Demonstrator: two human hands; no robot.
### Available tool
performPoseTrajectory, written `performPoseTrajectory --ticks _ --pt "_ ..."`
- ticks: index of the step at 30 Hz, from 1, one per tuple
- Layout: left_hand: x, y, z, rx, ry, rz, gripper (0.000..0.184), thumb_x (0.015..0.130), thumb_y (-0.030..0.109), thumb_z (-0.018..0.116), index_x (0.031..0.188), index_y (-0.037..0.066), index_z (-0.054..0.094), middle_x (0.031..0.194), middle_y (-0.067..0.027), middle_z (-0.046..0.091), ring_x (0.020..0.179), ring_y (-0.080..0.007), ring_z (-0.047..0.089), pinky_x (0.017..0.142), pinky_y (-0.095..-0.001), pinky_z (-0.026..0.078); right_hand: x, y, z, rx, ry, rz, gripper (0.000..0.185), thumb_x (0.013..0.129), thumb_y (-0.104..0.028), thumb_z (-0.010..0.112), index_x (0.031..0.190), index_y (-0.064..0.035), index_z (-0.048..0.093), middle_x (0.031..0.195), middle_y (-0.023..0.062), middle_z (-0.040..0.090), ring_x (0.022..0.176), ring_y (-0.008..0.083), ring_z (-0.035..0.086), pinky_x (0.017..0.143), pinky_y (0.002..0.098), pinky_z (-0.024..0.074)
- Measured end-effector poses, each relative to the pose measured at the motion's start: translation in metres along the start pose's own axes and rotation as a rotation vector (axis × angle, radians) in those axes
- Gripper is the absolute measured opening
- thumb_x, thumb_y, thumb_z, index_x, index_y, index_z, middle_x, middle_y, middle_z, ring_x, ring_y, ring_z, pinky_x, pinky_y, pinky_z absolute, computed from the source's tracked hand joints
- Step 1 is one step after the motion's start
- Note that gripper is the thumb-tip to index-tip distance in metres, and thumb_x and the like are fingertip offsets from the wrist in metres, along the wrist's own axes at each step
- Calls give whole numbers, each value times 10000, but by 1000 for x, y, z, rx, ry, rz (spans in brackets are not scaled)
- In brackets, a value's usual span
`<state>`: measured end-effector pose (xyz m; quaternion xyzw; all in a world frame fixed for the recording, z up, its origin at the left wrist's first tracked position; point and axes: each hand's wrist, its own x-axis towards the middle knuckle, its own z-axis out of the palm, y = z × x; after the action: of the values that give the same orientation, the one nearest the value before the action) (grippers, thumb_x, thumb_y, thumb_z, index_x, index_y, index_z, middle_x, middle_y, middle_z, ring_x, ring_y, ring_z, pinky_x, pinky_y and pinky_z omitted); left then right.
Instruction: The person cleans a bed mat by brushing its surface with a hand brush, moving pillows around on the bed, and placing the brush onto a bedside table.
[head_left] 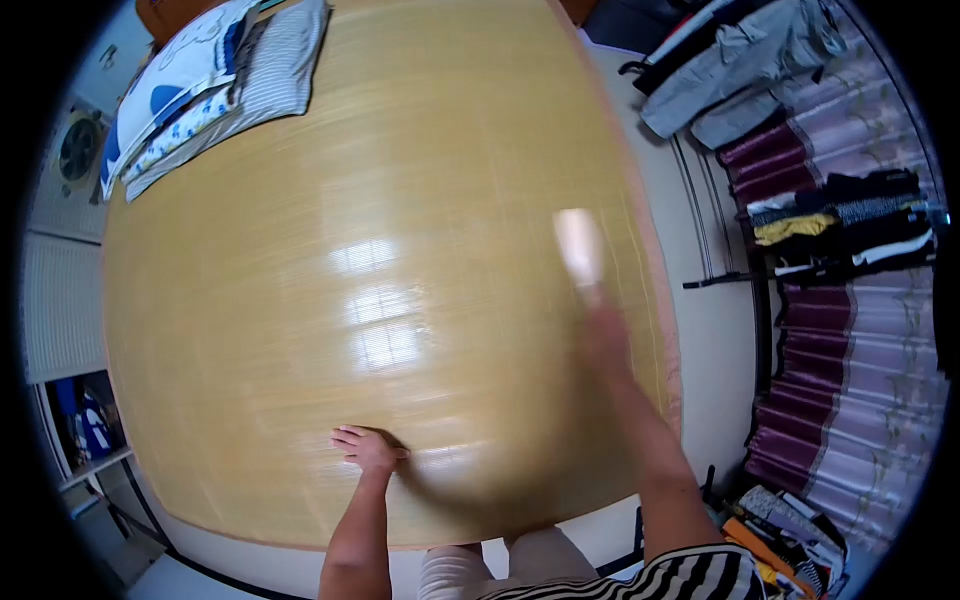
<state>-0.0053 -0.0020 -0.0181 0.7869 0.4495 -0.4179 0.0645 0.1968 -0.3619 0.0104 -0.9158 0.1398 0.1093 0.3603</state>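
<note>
A large bed is covered with a yellow, shiny woven sleeping mat [480, 330] edged in pink. Near its front edge, my left hand [368, 448] lies flat on the mat with fingers spread, holding nothing. My right hand [583, 255] reaches far forward over the right part of the mat and is smeared by motion. A pale, whitish patch shows at its end; whether this is the hand itself or something light in it, I cannot make out. The fingers of that hand cannot be told apart.
Folded bedding with pillows [190, 95] is stacked at the far left corner. On the right stand a rack with grey trousers [740, 70], hanging clothes [840, 225] and purple and pale curtains [850, 340]. A pile of clothes [785, 540] sits at the lower right.
</note>
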Motion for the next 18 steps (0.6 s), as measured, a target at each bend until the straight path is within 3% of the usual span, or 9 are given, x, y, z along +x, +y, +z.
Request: performPoseTrajectory --ticks 1,2,4,5,8,13,15,16,18 --pt "-1 0 -1 1 -3 -13 1343 468 340 860 1313 -112 -81 1387 -318 -82 1296 -467 -34 1001 -563 222 -7 -9 34 -90 -122 -10 164 871 -145 433 939 -79 569 685 93 565 593 244 563 536 343 470" --pt "-1 3 -3 -1 6 -24 1332 470 329 862 1322 -97 -70 1399 -294 -73 1309 -436 -27 1010 -545 223 -36 -82 32 -719 -324 -168 359 869 -190 457 1218 -106 464 780 107 561 699 222 577 613 328 477" --pt "-8 2 -9 25 -2 -31 1327 472 326 862 1328 -85 -65 1406 -279 -70 1316 -415 -23 1016 -534 222 -69 -74 62 -490 -232 -727 408 852 -179 463 1259 -158 441 768 103 559 648 226 580 582 340 482" --pt "-9 4 -11 32 -17 -39 1322 474 324 863 1334 -72 -61 1413 -265 -66 1323 -394 -19 1022 -523 221 -71 -72 68 -482 -229 -721 408 852 -179 463 1259 -158 441 768 103 559 648 226 580 582 340 482" --pt "0 1 -3 45 9 -54 1319 472 333 863 1343 -53 -49 1421 -247 -57 1330 -367 -8 1028 -509 222 -61 -64 54 -530 -324 -460 471 867 -162 426 1314 -290 349 853 143 566 675 300 591 609 413 487" --pt "-4 3 -6 48 28 -40 1326 453 350 867 1346 -46 -30 1417 -247 -26 1325 -370 14 1026 -490 239 -36 75 -15 -361 193 -204 396 859 -191 475 1254 -180 451 723 138 569 612 281 557 563 412 467" --pt "-5 3 -3 48 49 -24 1333 438 362 870 1345 -45 -19 1413 -247 -5 1320 -370 24 1027 -472 249 -51 105 -79 -74 344 95 396 872 -193 423 1264 -137 439 910 202 606 820 325 590 727 422 449" --pt "-7 1 -5 17 65 -22 1329 436 357 871 1344 -44 -12 1412 -245 -1 1319 -367 30 1026 -473 249 -61 118 -111 -327 294 251 382 872 -181 434 1247 -110 458 973 236 587 886 350 581 777 407 444" --pt "-8 -1 -4 -14 72 -14 1326 434 353 872 1344 -43 -6 1411 -244 3 1318 -364 35 1025 -474 249 -74 175 -145 -273 454 399 356 873 -151 440 1219 -77 480 943 245 587 869 344 594 745 407 454"
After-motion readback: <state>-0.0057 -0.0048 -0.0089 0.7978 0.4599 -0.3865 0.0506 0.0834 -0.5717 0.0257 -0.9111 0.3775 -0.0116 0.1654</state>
